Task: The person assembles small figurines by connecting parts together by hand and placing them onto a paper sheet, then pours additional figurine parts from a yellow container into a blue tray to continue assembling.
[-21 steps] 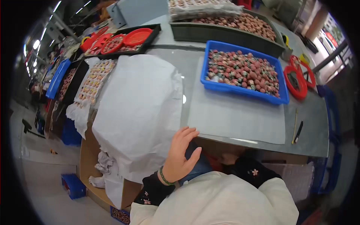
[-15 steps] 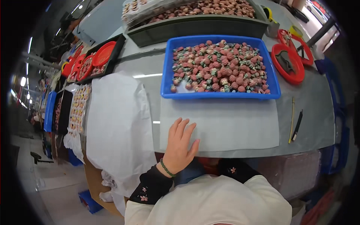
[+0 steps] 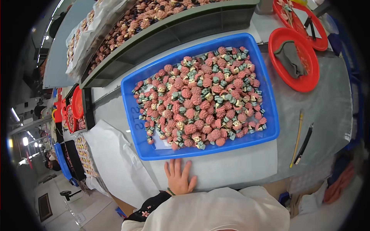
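My left hand [image 3: 179, 178] lies palm down with fingers spread on the white sheet [image 3: 246, 163] that covers the table's near side. It holds nothing; its fingertips are right by the front wall of a blue plastic tray [image 3: 208, 152], and whether they touch it I cannot tell. Heaped in that tray are many small figurines [image 3: 196, 98] with pink ridged tops and grey-green and cream lower parts. A patch of white lining shows at the heap's near left. My right hand is out of view.
Behind the tray stands a long dark green crate [image 3: 169, 36] of similar pieces, with bagged pieces [image 3: 83, 34] on its left. Red plates [image 3: 275, 42] lie at right, one bearing a grey cloth [image 3: 290, 59]. A thin yellow stick [image 3: 296, 138] and black pen-like tool [image 3: 304, 144] lie nearer. White paper [image 3: 115, 154] drapes at left.
The view has tilted and come closer to the tray, which looks larger and turned. My left hand has come down flat near the tray's front wall. The right sleeve has left view.
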Tool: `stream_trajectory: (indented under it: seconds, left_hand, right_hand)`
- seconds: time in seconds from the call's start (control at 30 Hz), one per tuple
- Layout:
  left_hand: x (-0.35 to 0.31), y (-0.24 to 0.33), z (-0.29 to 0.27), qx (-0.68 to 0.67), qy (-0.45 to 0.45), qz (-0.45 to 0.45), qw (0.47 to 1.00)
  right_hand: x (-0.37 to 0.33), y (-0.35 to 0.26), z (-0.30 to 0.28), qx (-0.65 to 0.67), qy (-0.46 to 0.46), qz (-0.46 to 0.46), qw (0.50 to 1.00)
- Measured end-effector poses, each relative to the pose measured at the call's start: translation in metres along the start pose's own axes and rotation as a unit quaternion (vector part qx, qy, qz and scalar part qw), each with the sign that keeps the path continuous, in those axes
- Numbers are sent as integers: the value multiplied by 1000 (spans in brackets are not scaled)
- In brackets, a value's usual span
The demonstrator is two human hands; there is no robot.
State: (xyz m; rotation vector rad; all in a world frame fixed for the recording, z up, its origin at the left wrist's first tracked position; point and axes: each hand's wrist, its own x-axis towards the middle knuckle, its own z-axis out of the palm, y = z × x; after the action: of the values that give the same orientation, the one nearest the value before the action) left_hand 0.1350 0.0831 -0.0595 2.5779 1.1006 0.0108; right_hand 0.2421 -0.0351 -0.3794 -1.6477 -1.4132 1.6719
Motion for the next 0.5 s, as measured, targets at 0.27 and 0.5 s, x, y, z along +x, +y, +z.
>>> stream_trajectory:
  seconds: [0.27, 0.5]
  left_hand:
    - [-4, -2, 2, 0, 57, 5, 998]
    - [-15, -2, -1, -10, 115, 27, 993]
  right_hand:
    - [3, -2, -32, -60, 43, -29, 997]
    - [-42, -16, -69, -188, 52, -93, 976]
